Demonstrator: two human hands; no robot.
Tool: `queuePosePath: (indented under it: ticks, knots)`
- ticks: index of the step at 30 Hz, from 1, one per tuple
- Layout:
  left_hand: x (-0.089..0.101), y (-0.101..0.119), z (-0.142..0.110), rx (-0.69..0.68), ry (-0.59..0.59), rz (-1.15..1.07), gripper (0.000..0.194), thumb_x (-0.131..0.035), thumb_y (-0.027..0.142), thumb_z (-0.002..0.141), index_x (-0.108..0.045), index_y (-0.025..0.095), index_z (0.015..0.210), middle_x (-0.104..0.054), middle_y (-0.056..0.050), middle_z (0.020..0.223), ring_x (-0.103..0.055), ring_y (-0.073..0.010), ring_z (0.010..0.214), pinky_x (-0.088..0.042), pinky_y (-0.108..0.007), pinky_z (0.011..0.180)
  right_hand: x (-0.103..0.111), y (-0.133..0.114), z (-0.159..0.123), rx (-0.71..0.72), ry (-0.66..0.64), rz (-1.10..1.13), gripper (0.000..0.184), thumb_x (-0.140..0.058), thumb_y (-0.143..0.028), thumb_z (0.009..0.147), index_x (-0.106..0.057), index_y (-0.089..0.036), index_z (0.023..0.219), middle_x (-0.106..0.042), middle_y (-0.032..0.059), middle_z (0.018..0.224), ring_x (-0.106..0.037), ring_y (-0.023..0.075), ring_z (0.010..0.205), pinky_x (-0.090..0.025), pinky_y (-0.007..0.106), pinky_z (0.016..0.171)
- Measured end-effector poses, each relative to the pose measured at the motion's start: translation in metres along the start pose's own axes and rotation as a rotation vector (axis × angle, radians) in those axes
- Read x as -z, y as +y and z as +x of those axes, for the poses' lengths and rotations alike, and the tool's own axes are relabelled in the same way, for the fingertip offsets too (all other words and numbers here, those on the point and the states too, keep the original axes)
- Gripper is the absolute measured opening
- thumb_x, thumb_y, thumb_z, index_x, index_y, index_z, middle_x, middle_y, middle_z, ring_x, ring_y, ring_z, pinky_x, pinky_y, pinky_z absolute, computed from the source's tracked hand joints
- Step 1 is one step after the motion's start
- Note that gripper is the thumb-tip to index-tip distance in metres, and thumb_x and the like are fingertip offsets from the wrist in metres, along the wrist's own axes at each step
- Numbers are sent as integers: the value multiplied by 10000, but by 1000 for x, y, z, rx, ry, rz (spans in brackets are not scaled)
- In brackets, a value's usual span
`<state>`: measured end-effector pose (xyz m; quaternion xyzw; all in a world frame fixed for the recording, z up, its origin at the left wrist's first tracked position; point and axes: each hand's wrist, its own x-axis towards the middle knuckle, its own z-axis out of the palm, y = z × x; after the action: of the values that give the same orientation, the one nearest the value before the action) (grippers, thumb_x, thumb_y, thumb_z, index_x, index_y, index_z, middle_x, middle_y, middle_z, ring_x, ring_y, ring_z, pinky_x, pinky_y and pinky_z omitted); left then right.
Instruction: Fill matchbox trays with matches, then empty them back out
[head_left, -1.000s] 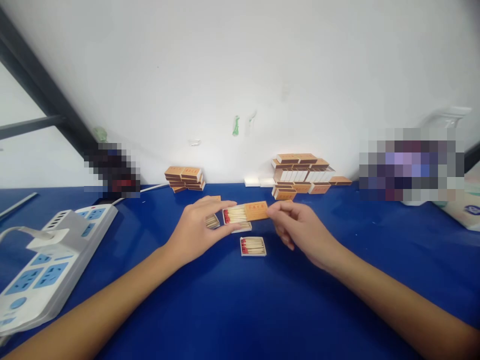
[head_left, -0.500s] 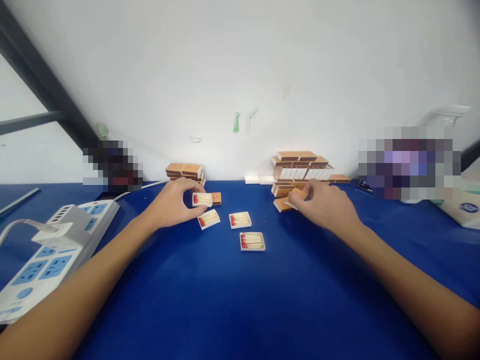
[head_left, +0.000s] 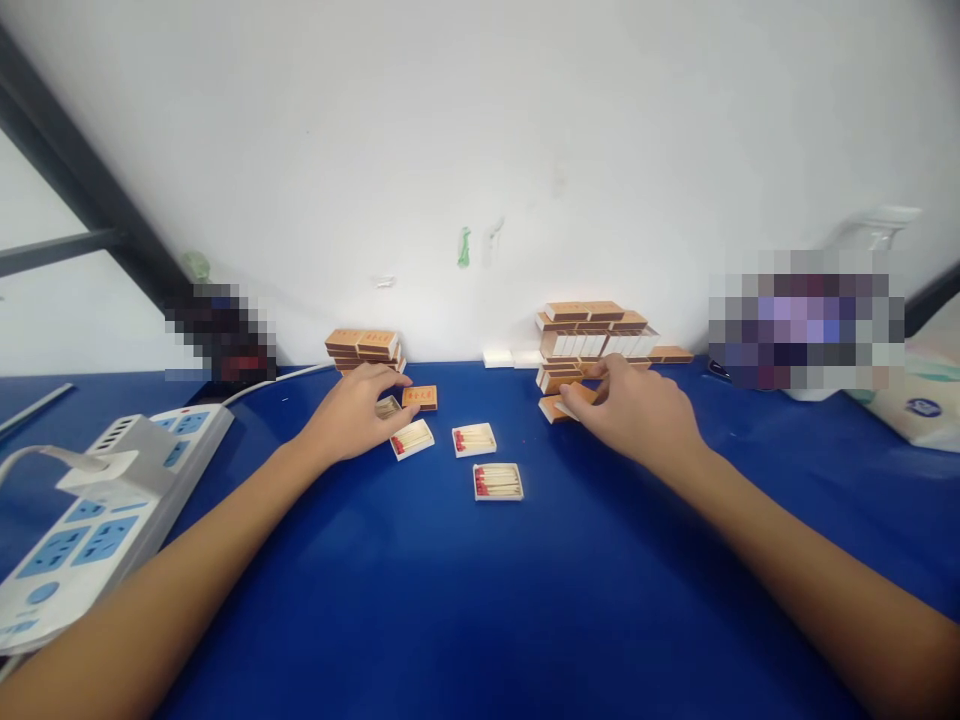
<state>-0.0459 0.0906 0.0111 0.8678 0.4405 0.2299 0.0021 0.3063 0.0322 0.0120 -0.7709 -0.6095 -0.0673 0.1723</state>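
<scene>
Blue tabletop (head_left: 480, 600) meets white wall (head_left: 420, 150) behind matchboxes (head_left: 585, 312).

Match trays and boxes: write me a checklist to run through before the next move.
1. Right hand pinching an orange box: ok.
2. Left hand firmly gripping the tray beside its thumb: cannot tell, the hand partly covers it.
3. Front tray lying open side up, matches inside: ok.
4. Right stack standing: ok.
5. Left stack fully in sight: not ok, the left hand hides part of its base.
6. Left forearm clear of the power strip: cannot tell, they overlap in this view.
</scene>
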Motion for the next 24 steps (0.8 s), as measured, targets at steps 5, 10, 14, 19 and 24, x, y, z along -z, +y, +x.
queuePosePath:
  ticks: [5, 10, 14, 19, 24]
  knots:
    - [-8, -2, 3, 67, -38, -112, 371, -687, 501, 884, -752, 229, 1128, -761, -78, 1166, -698, -296, 1097, -529, -449, 973, 3, 0, -3, 95, 172, 65, 349, -576, -539, 933, -638, -196, 935, -750, 120, 926, -682, 276, 771, -371, 328, 594]
    - [-4, -1, 5, 63, 20, -165, 297, -755, 492, 834, -746, 231, 976, -768, -49, 1043, -701, -270, 1001, -534, -408, 880, 9, -4, -3, 109, 291, 483, 258, -621, -462, 931, -623, -216, 853, -697, 43, 767, -622, 193, 667, -434, 323, 638]
    - [5, 17, 2, 28, 122, -169, 291, -782, 448, 823, -713, 218, 987, -766, -41, 1032, -704, -247, 951, -534, -385, 846, 14, -21, -14, 10, -22, 1079, 309, -641, -532, 921, -626, -224, 940, -582, -26, 655, -516, 127, 516, -383, 253, 467]
    - [12, 63, -8, -99, 165, -238, 224, -797, 344, 823, -719, 237, 1004, -767, -15, 983, -695, -211, 905, -538, -374, 848, 23, -57, -55, -33, -592, 1405, 412, -682, -549, 897, -619, -257, 1182, -524, -73, 628, -454, 98, 438, -288, 187, 335]
    - [9, 90, -19, -167, 153, -245, 235, -777, 401, 860, -704, 260, 1033, -774, -13, 1000, -692, -218, 894, -541, -410, 857, 21, -68, -76, 20, -854, 1403, 362, -654, -586, 929, -617, -238, 1020, -466, -87, 558, -402, 79, 403, -273, 165, 321]
